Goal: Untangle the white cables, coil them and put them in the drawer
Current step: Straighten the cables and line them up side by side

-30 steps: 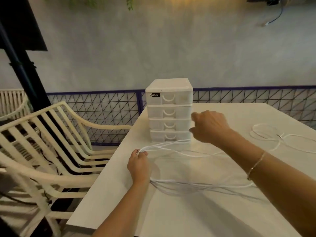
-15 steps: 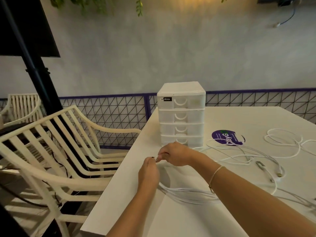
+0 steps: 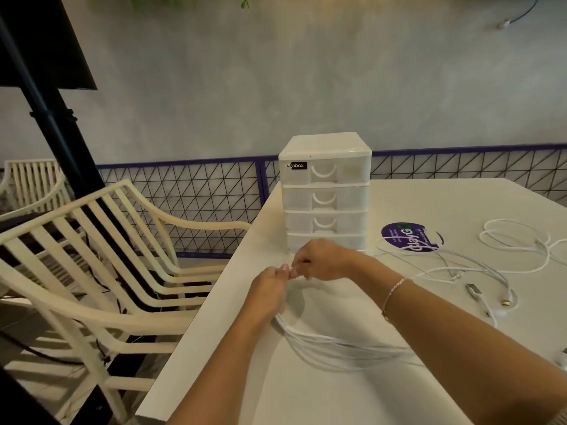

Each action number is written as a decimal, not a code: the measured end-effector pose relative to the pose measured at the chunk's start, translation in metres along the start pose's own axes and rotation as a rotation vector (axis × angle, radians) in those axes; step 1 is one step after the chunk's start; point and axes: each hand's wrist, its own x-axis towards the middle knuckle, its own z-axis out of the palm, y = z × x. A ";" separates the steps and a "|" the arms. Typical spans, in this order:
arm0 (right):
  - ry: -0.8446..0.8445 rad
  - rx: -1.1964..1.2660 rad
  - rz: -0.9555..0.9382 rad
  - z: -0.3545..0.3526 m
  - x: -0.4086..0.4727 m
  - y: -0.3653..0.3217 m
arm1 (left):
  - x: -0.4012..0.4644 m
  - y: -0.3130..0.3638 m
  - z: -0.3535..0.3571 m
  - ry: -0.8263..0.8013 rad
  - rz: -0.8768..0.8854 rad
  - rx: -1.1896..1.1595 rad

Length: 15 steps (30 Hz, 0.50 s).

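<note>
Near the table's point(image 3: 306, 394) left edge, in front of the shut drawer unit point(image 3: 324, 191), left hand point(image 3: 270, 291) and right hand point(image 3: 322, 260) pinch, it seems, one point of the coiled white cable point(image 3: 331, 348), whose loops run back and rightward from both fingertips.

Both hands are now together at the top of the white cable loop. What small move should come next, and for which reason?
Probably the right hand should draw out the next stretch of loose cable and lay one more turn into the coil pinched by the left hand. Much cable lies uncoiled on the table, and every drawer of the drawer unit is closed.
</note>
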 end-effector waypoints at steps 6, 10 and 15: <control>0.043 0.093 0.023 -0.004 -0.003 0.007 | -0.005 -0.001 0.003 0.065 0.113 0.090; 0.121 0.077 -0.035 0.009 -0.008 0.007 | -0.009 0.004 0.008 0.169 0.136 0.127; 0.061 0.141 0.066 -0.009 -0.009 0.019 | -0.014 0.004 0.014 0.059 0.164 0.072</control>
